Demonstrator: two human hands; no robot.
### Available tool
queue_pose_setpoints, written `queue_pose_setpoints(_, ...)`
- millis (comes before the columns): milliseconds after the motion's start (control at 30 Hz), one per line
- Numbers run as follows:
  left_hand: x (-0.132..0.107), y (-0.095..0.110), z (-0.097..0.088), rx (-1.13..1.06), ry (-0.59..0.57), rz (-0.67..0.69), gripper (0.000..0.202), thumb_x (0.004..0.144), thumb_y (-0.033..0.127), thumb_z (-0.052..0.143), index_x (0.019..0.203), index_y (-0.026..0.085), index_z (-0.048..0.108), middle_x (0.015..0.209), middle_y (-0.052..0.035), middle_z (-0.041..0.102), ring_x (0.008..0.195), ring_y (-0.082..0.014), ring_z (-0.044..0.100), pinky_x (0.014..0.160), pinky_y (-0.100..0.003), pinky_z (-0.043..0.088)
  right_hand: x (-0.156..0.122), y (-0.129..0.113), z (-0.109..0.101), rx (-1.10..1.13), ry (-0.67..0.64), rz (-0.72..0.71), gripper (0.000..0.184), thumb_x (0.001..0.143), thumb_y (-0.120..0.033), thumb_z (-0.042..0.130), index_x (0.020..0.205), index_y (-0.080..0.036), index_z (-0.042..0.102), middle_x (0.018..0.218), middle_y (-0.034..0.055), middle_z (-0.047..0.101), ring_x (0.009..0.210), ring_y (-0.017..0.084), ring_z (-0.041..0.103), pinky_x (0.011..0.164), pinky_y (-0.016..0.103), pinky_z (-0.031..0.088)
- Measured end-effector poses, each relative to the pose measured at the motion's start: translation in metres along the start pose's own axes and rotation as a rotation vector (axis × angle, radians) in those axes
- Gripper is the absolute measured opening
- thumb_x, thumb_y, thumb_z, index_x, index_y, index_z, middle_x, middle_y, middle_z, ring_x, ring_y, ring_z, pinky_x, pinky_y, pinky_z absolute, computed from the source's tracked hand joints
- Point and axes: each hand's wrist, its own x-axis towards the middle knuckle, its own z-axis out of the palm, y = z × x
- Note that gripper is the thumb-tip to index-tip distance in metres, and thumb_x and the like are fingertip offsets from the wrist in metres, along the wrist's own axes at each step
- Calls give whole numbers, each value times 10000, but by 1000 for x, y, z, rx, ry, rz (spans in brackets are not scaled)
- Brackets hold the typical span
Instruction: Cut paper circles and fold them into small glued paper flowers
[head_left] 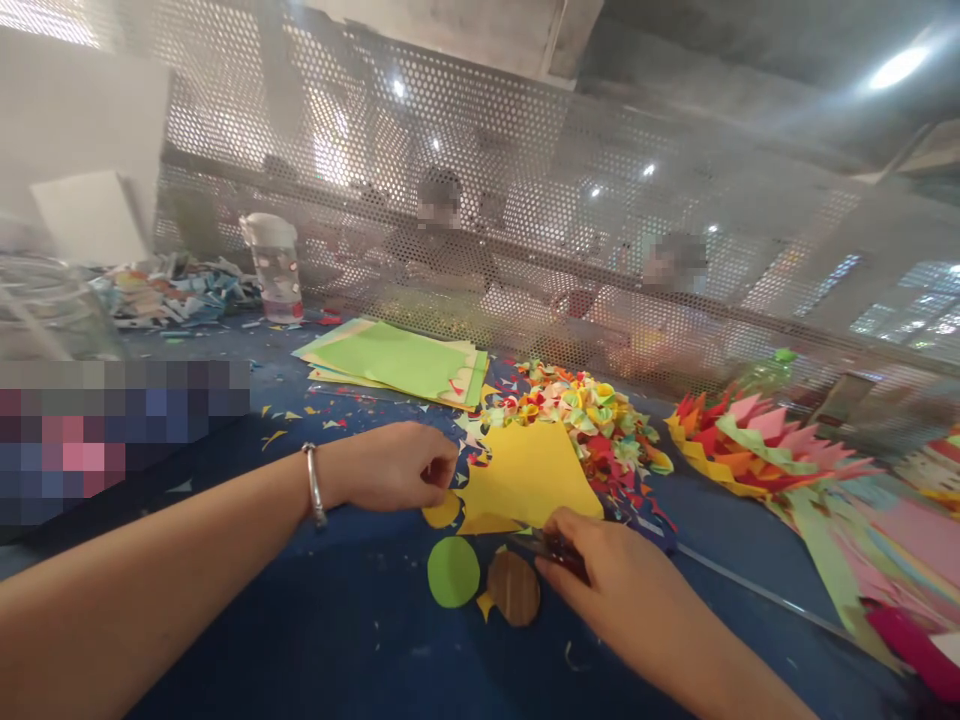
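My left hand [405, 462], a silver bracelet [315, 485] at its wrist, is closed in a pinch on a small yellow paper circle [441, 512]. Dark-handled scissors [564, 556] are gripped in my right hand [600, 560], their blades pointing left along the lower edge of a yellow paper sheet [529, 475]. That sheet lies between my hands, with bites cut out of its left side. Just below it rest a green paper circle [453, 572] and a brown round disc [514, 588] with a wood-like or cardboard look. A yellow scrap [485, 605] sits between these two.
A stack of coloured paper [390, 355] lies behind my left hand. Beyond the yellow sheet is a heap of folded paper pieces [592, 405]. Pointed paper decorations [757, 440] stand at right. A lidded cup [274, 268] stands near the perforated partition [510, 160]; people are behind it.
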Motion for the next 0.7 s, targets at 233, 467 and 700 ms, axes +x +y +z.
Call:
queue_pose_setpoints(233, -1, 30, 24, -1029, 138, -238, 174, 638, 194, 671, 695, 187, 507, 593, 61, 562, 546, -108, 572, 553, -232, 457, 1, 1, 7, -88, -4, 17, 30, 868, -240, 580, 876, -211, 580, 845, 78, 731, 775, 276, 690, 608, 317, 365)
queue_pose_setpoints(467, -14, 40, 60, -1414, 147, -367, 183, 613, 148, 738, 764, 139, 637, 679, 32, 624, 576, -76, 579, 591, -204, 490, 4, 13, 20, -122, -38, -17, 30, 874, -264, 545, 877, -253, 572, 857, 68, 736, 753, 296, 707, 597, 344, 411)
queue_pose_setpoints(700, -11, 26, 59, -1467, 147, -347, 164, 680, 225, 754, 728, 142, 621, 638, 6, 674, 581, -110, 650, 582, -220, 513, 6, 24, 27, -65, 22, -114, 79, 868, -317, 557, 865, -311, 636, 820, 59, 768, 684, 294, 735, 560, 337, 485)
